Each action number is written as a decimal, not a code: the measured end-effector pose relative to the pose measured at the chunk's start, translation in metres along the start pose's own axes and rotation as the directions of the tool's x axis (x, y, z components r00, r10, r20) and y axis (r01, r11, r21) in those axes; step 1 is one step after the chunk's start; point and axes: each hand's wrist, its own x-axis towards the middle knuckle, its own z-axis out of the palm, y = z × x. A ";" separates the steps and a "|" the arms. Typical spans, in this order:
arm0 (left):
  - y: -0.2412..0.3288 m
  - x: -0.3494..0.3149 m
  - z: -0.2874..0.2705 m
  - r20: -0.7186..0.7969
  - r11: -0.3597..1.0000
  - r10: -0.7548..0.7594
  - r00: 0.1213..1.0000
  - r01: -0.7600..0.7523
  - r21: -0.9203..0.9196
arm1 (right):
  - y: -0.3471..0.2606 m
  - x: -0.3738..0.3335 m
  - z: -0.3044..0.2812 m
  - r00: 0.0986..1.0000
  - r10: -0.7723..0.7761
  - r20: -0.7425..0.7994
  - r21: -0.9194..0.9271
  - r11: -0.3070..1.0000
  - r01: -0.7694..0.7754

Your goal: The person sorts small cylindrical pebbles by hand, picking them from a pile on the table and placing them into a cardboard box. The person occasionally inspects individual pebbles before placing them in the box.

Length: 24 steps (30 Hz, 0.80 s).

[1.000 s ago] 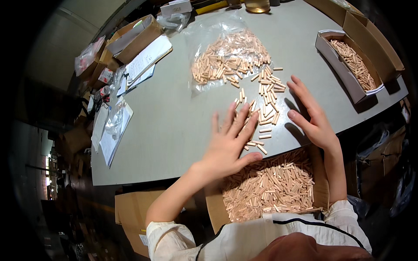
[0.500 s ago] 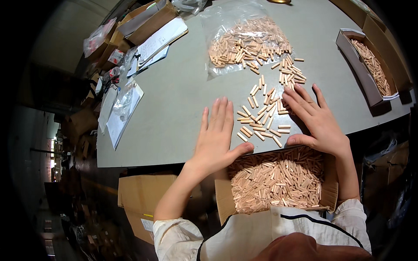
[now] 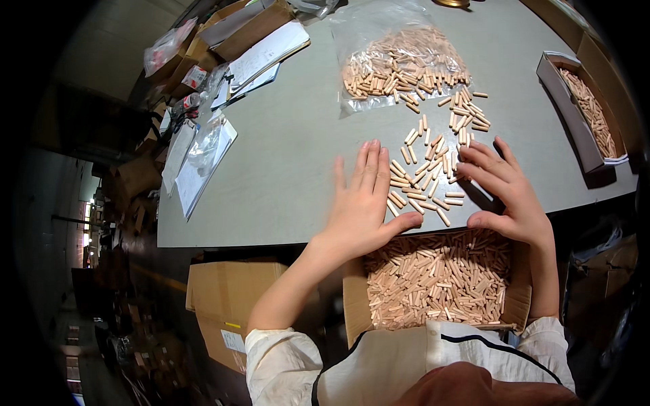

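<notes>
Loose wooden dowel pins (image 3: 428,169) lie scattered near the front edge of the grey table (image 3: 277,162). My left hand (image 3: 365,196) rests flat along their left side, fingers outstretched and thumb toward the edge. To their right, my right hand (image 3: 504,193) has its fingers spread and slightly bent, with the fingertips by the pins. Neither hand grips anything. Below the table edge, an open cardboard box (image 3: 355,301) full of the same pins sits against my body. Beyond the loose pins, a clear plastic bag (image 3: 406,64) of dowel pins lies with its mouth toward me, several spilling out.
At the right edge stands a long narrow box (image 3: 565,111) of pins. Papers and clipboards (image 3: 210,162) lie at the left, with a cardboard box (image 3: 254,30) behind them. Below the table, at left, is a closed carton (image 3: 233,298).
My left hand has moved right, closer to the loose pins. The fingers of my right hand have lifted and bent slightly. The whole view has shifted a little.
</notes>
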 end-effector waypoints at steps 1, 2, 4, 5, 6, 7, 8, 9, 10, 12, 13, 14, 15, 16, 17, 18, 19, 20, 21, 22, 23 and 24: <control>-0.001 0.000 0.001 -0.004 1.000 0.000 1.000 0.000 -0.009 | 0.000 -0.001 0.000 0.999 0.024 -0.035 0.051 0.998 -0.022; -0.002 0.000 0.003 -0.009 1.000 0.000 1.000 -0.001 -0.018 | -0.003 -0.002 -0.001 0.993 0.031 -0.113 0.056 0.998 -0.025; -0.002 0.000 0.004 -0.032 0.998 0.010 0.999 -0.012 -0.062 | -0.003 -0.007 0.005 0.952 0.172 -0.253 0.250 0.962 -0.108; -0.002 0.000 0.002 -0.051 0.995 0.019 0.999 -0.024 -0.097 | -0.001 -0.009 0.009 0.917 0.250 -0.310 0.348 0.928 -0.136; -0.002 0.000 0.002 -0.070 0.991 0.027 0.997 -0.036 -0.132 | 0.000 -0.009 0.010 0.902 0.242 -0.356 0.357 0.928 -0.108; -0.002 0.000 0.001 -0.072 0.992 0.074 0.995 -0.081 -0.097 | 0.000 -0.009 0.010 0.896 0.256 -0.364 0.372 0.921 -0.112; -0.001 -0.001 0.000 -0.072 0.990 0.122 0.990 -0.126 -0.062 | 0.000 -0.010 0.010 0.889 0.269 -0.371 0.387 0.915 -0.116; -0.001 -0.001 -0.001 -0.070 0.985 0.169 0.983 -0.171 -0.027 | 0.001 -0.010 0.009 0.881 0.283 -0.378 0.402 0.908 -0.119; 0.000 -0.002 -0.001 -0.081 0.982 0.183 0.980 -0.185 -0.025 | 0.001 -0.010 0.009 0.886 0.255 -0.388 0.349 0.930 -0.115; -0.001 -0.002 0.001 -0.104 0.977 0.211 0.972 -0.214 -0.019 | 0.002 -0.010 0.007 0.895 0.197 -0.401 0.238 0.965 -0.106; -0.001 -0.002 0.003 -0.116 0.981 0.179 0.977 -0.186 -0.049 | 0.002 -0.009 0.007 0.893 0.199 -0.403 0.231 0.967 -0.112; -0.002 -0.002 0.005 -0.128 0.984 0.147 0.981 -0.158 -0.080 | 0.002 -0.009 0.007 0.892 0.202 -0.405 0.223 0.968 -0.118; -0.002 -0.002 0.006 -0.139 0.985 0.115 0.984 -0.131 -0.111 | 0.001 -0.008 0.007 0.891 0.204 -0.406 0.215 0.969 -0.124; -0.002 -0.001 0.006 -0.152 0.983 0.104 0.983 -0.125 -0.131 | 0.000 -0.008 0.008 0.879 0.242 -0.411 0.275 0.952 -0.133; -0.001 -0.001 0.006 -0.166 0.981 0.093 0.982 -0.118 -0.152 | -0.002 -0.007 0.009 0.866 0.280 -0.414 0.334 0.932 -0.141; 0.000 0.000 0.005 -0.179 0.979 0.080 0.981 -0.112 -0.172 | -0.002 -0.007 0.010 0.853 0.317 -0.414 0.392 0.908 -0.147; 0.000 0.000 0.005 -0.173 0.980 0.078 0.982 -0.107 -0.169 | -0.002 -0.007 0.010 0.851 0.328 -0.410 0.399 0.903 -0.156; 0.000 0.000 0.005 -0.168 0.981 0.075 0.983 -0.103 -0.166 | -0.001 -0.007 0.010 0.848 0.339 -0.407 0.406 0.899 -0.165; 0.000 0.000 0.005 -0.162 0.982 0.071 0.984 -0.098 -0.163 | -0.001 -0.007 0.010 0.846 0.350 -0.403 0.413 0.894 -0.173; 0.001 0.000 0.004 -0.160 0.982 0.072 0.985 -0.098 -0.162 | -0.001 -0.007 0.009 0.844 0.360 -0.397 0.424 0.888 -0.179; 0.001 0.001 0.003 -0.158 0.982 0.072 0.985 -0.097 -0.161 | -0.002 -0.006 0.008 0.843 0.370 -0.391 0.435 0.881 -0.185; 0.002 0.001 0.002 -0.155 0.982 0.072 0.985 -0.097 -0.160 | -0.002 -0.006 0.008 0.842 0.379 -0.384 0.446 0.875 -0.191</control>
